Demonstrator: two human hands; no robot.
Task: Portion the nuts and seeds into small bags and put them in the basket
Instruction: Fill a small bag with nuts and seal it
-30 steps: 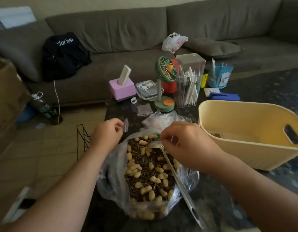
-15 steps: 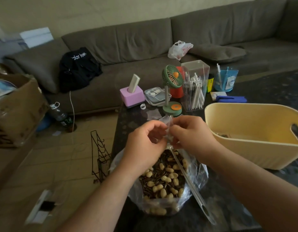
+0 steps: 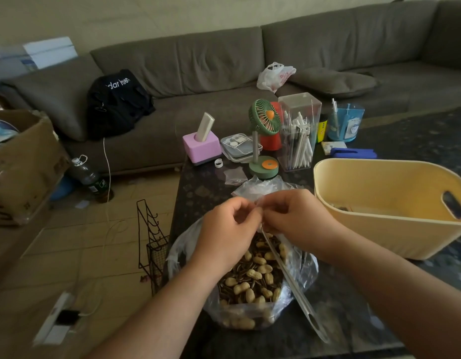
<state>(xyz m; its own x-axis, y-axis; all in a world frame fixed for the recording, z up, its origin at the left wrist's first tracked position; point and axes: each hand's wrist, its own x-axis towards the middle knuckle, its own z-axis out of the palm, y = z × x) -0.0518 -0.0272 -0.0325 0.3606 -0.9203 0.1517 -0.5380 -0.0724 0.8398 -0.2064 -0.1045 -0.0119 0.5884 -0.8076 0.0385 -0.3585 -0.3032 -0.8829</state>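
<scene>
Yellow basket (image 3: pixel 379 229) stands at right on the dark table (image 3: pixel 198 187). Large clear bag of peanuts and seeds (image 3: pixel 252 281) sits near centre, spoon (image 3: pixel 296 288) leaning in it. Above it, left hand (image 3: pixel 229 229) and right hand (image 3: pixel 299 218) together pinch a small clear bag (image 3: pixel 259 203).

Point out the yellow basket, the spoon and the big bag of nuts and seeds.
yellow basket (image 3: pixel 379 251), head view, front outer wall.
spoon (image 3: pixel 299 297), head view, middle of its handle.
big bag of nuts and seeds (image 3: pixel 252 283), head view, the peanuts and seeds inside.
</scene>
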